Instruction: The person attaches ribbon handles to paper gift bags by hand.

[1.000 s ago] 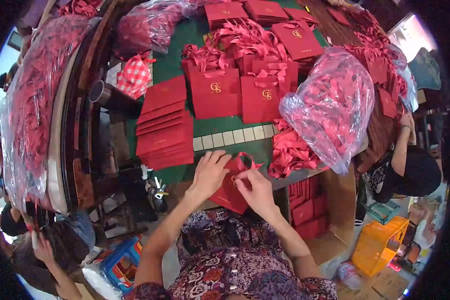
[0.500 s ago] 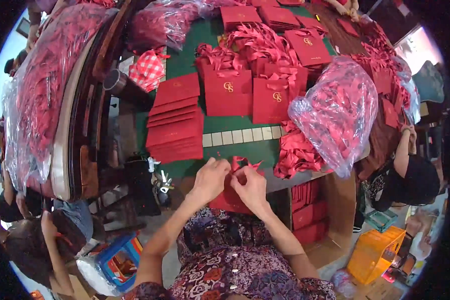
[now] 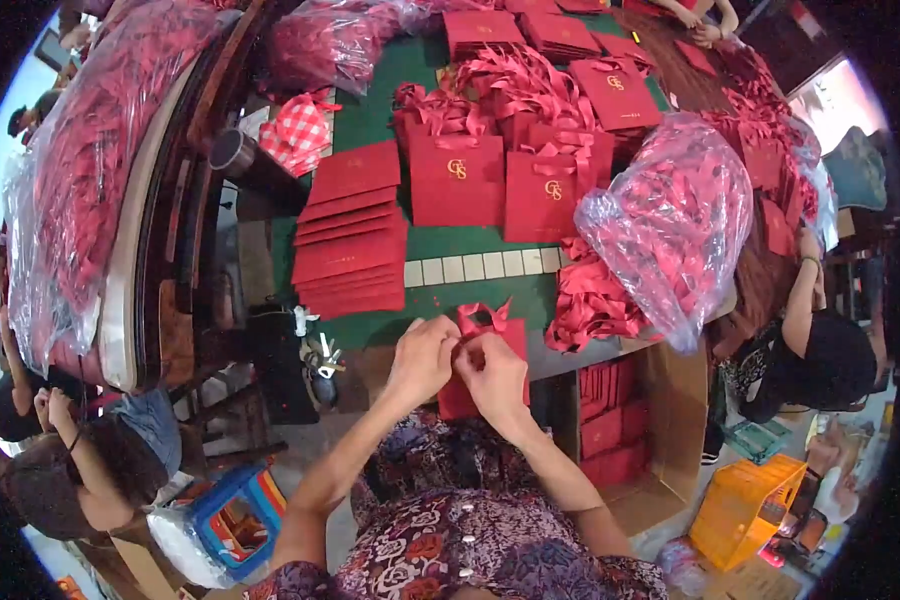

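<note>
A small red paper bag point(image 3: 457, 402) stands at the table's near edge, its lower part close to my patterned clothing. From its top a red ribbon point(image 3: 486, 317) rises in a loop. My left hand point(image 3: 425, 357) pinches at the bag's upper left edge, where the ribbon emerges. Close beside it, my right hand point(image 3: 492, 372) is closed with thumb and fingertips together at the ribbon, in front of the bag. The exact grip of the fingertips is partly hidden. Beyond my hands lies a fanned stack of flat red bags point(image 3: 350, 270).
Loose red ribbons point(image 3: 595, 312) and a clear plastic sack of ribbons point(image 3: 670, 220) lie to the right. Finished-looking bags with ribbon handles point(image 3: 457, 180) stand farther back. An open cardboard box point(image 3: 682, 430) holds red bags below. A dark tumbler point(image 3: 255, 165) stands left; other people work around.
The bag has shifted slightly up, and more of its right side shows beside my right hand. Both hands stay at the ribbon with small finger movements.
</note>
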{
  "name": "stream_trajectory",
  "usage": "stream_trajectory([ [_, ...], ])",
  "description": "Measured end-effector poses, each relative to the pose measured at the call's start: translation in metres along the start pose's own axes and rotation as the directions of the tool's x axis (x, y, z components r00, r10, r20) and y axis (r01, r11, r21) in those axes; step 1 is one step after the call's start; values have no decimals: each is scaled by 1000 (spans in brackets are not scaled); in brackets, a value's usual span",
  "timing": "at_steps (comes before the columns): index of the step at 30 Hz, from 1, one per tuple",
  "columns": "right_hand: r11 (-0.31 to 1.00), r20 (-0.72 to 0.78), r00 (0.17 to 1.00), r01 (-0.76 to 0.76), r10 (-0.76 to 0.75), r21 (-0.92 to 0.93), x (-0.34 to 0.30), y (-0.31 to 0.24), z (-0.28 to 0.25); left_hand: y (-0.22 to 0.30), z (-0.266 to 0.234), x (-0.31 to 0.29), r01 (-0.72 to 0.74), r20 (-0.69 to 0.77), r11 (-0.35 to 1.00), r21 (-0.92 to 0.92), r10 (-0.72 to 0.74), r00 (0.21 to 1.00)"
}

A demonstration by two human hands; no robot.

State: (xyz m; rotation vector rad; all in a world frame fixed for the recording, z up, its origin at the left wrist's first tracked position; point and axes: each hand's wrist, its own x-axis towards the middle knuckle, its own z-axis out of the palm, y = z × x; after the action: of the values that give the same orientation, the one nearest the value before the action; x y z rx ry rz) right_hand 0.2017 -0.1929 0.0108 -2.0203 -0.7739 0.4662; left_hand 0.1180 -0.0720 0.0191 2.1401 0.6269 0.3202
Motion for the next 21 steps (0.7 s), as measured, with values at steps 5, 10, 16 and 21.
stream_trajectory([
  [5, 999, 6, 1000, -27, 27, 38, 1, 6, 2, 3, 4, -4, 17, -29, 1000, 1, -17, 999],
  [10, 992, 28, 998, -52, 49, 113, 5, 3, -4, -1, 4, 1, 37, -5, 999, -4, -37, 999],
  [16, 958, 172, 983, 105, -60, -268, 2, -3, -31, -9, 5, 2, 112, 5, 994, -15, -112, 994],
  [21, 977, 179, 968, 195, -177, -88, 8, 0, -46, -14, 7, 2, 144, -48, 990, -1, -144, 988],
])
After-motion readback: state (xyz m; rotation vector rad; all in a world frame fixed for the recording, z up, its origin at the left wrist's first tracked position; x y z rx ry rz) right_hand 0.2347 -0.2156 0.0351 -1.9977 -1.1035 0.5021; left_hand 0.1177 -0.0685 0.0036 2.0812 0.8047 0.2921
